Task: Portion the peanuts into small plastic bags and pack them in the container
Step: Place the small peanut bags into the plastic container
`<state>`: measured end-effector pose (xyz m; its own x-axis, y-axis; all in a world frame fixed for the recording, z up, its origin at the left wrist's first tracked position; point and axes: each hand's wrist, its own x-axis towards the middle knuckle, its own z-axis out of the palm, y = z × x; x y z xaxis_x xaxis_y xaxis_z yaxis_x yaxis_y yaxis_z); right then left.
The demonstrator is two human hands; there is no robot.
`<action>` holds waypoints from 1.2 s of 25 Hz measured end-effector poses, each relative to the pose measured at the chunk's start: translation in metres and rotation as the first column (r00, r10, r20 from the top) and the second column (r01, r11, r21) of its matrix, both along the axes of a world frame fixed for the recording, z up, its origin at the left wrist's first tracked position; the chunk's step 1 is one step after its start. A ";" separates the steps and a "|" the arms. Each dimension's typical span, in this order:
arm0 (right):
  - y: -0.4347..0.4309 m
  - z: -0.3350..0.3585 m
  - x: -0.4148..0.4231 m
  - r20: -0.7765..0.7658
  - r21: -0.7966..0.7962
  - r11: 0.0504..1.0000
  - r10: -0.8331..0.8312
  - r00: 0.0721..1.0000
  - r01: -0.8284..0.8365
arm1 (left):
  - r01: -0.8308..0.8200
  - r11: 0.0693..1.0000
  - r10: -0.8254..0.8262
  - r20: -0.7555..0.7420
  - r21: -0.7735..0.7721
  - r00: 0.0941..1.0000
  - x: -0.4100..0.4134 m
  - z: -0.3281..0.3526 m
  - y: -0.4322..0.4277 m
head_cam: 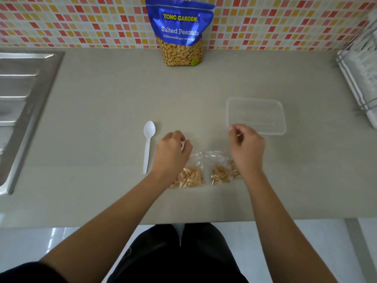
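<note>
Three small clear bags of peanuts lie side by side near the counter's front: a left bag, a middle bag, and a right bag partly hidden under my right wrist. My left hand curls over the top of the left bag, with a whitish bit showing between its fingers. Above the right bags, my right hand has its fingers curled and thumb and forefinger close together; I cannot tell whether it holds anything. The clear plastic container sits just beyond my right hand. The blue peanut pouch stands at the wall.
A white plastic spoon lies left of my left hand. A steel sink takes up the counter's left end and a dish rack the right end. The counter's front edge runs just below the bags.
</note>
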<state>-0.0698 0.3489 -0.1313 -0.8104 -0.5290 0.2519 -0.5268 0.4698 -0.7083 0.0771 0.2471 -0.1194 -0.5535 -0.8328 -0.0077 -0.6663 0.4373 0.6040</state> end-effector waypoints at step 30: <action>-0.032 -0.016 -0.008 0.440 0.135 0.983 0.055 0.896 -0.126 | -0.130 0.937 0.111 0.076 0.324 0.991 -0.013 -0.006 -0.061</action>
